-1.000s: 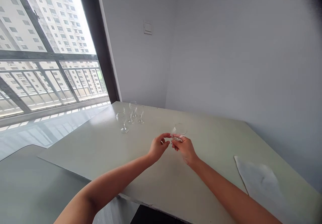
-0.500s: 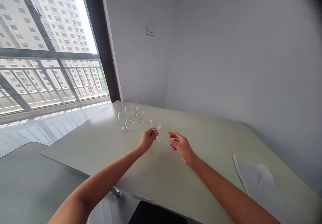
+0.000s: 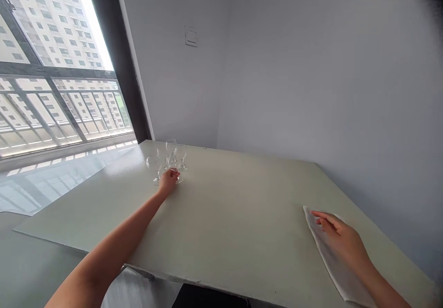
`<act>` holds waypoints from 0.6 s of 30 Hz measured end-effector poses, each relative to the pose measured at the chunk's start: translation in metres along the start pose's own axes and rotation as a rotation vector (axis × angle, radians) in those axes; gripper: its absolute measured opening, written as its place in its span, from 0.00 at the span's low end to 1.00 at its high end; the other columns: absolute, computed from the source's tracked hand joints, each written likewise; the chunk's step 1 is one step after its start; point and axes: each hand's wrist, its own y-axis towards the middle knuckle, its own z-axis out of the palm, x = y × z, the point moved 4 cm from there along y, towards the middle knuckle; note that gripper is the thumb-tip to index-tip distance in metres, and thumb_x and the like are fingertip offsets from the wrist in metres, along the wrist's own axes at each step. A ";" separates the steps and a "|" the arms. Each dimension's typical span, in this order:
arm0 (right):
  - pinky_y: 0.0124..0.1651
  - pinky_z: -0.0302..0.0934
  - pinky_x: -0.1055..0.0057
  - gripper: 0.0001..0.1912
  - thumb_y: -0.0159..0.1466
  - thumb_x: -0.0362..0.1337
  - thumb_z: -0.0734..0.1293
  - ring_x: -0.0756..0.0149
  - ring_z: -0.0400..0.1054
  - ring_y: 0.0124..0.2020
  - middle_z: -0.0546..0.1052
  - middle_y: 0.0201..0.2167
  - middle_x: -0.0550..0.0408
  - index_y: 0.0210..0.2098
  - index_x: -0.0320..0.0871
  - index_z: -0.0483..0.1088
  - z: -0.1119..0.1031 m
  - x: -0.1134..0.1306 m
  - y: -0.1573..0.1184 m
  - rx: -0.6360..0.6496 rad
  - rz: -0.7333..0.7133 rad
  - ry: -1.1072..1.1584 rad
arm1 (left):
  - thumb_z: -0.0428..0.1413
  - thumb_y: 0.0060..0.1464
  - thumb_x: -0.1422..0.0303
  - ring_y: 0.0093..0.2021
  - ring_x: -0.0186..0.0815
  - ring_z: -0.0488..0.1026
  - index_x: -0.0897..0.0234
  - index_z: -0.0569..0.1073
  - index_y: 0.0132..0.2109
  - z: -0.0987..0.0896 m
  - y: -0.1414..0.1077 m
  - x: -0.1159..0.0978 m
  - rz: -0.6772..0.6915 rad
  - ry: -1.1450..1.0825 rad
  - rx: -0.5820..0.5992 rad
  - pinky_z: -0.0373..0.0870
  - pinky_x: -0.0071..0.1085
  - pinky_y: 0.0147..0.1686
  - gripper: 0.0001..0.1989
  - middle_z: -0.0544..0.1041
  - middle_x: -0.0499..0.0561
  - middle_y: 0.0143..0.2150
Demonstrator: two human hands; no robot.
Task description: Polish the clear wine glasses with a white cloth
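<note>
My left hand (image 3: 168,182) is closed around the stem of a clear wine glass (image 3: 179,179), which stands upright and partly hidden by my fingers. Close about it are several more clear stemmed glasses: one (image 3: 153,161) to its left, another (image 3: 181,152) just behind on the right, and one (image 3: 170,144) farther back. On the right side, my right hand (image 3: 341,238) is over a white cloth (image 3: 323,248), its fingers partly stretched out with nothing visible between them. I cannot tell whether the fingertips touch the cloth.
All the glasses stand on a large pale table (image 3: 235,206) that reaches to grey walls (image 3: 294,77). A window (image 3: 58,100) is at the left. Below the front edge is a black object (image 3: 207,296), and a lower grey surface (image 3: 31,257) lies at left.
My left hand carried the wine glass left to the other glasses. My right hand moved away to the right, from beside that glass to over the cloth. The view has shifted somewhat right.
</note>
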 end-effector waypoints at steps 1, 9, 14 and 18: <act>0.43 0.63 0.55 0.19 0.57 0.45 0.56 0.54 0.68 0.42 0.74 0.41 0.52 0.42 0.50 0.71 -0.004 -0.011 -0.005 0.010 -0.056 -0.090 | 0.52 0.44 0.67 0.28 0.35 0.70 0.64 0.71 0.36 -0.001 0.001 0.002 0.004 0.010 -0.004 0.63 0.29 0.28 0.10 0.76 0.51 0.32; 0.63 0.38 0.53 0.34 0.59 0.54 0.54 0.55 0.41 0.63 0.50 0.62 0.52 0.60 0.42 0.53 0.025 -0.048 -0.051 0.359 -0.235 -0.413 | 0.51 0.46 0.66 0.36 0.39 0.72 0.62 0.71 0.38 -0.002 -0.003 0.007 0.026 0.127 -0.058 0.62 0.30 0.33 0.10 0.76 0.51 0.35; 0.64 0.34 0.55 0.30 0.64 0.50 0.50 0.61 0.37 0.64 0.44 0.64 0.58 0.62 0.49 0.44 0.056 0.013 -0.051 0.515 -0.355 -0.317 | 0.52 0.47 0.65 0.36 0.41 0.71 0.62 0.70 0.37 -0.002 -0.004 0.006 0.005 0.201 -0.079 0.61 0.31 0.32 0.10 0.76 0.52 0.35; 0.64 0.32 0.59 0.28 0.66 0.48 0.48 0.63 0.36 0.64 0.44 0.64 0.57 0.63 0.47 0.42 0.101 0.089 -0.048 0.749 -0.654 -0.208 | 0.51 0.48 0.64 0.36 0.39 0.72 0.59 0.68 0.42 -0.003 -0.003 0.008 0.041 0.223 -0.064 0.62 0.30 0.32 0.13 0.76 0.49 0.37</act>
